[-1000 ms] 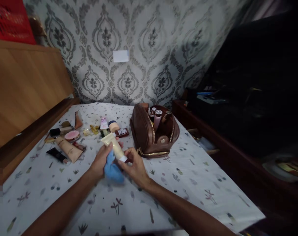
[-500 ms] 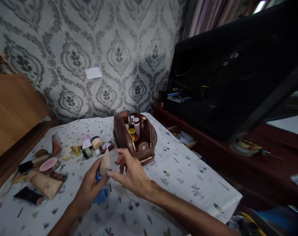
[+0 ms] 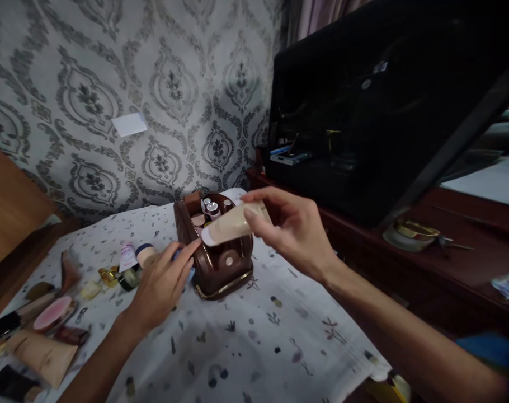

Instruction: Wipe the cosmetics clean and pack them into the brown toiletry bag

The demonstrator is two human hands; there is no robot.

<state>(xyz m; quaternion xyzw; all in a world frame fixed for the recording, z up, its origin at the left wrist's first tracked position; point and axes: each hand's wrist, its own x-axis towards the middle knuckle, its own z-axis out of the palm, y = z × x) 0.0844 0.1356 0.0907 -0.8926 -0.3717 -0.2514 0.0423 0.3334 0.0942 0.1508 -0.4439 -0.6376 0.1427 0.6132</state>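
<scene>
My right hand [image 3: 294,229] grips a beige squeeze tube [image 3: 231,225] by one end, thumb in front. The tube tilts over the open top of a brown makeup bag [image 3: 204,260], its pale end toward the bag's left rim. Inside the bag stand several small bottles [image 3: 213,209], partly hidden by the tube. At the bag's left side is my left hand [image 3: 164,280], back upward, its index fingertip by the zipper edge. A blue cloth [image 3: 191,275] shows between and beneath its fingers, mostly hidden by the hand.
Cosmetics lie on the left of the patterned white tablecloth [image 3: 221,347], among them a pink compact [image 3: 53,313], a beige tube [image 3: 42,355] and a small white-pink tube [image 3: 127,256]. A large black screen [image 3: 355,129] stands on the dark red cabinet at right.
The beige tube has passed from my left hand to my right and moved up and right over the bag. My left hand has shifted to the bag's side. The view has turned right.
</scene>
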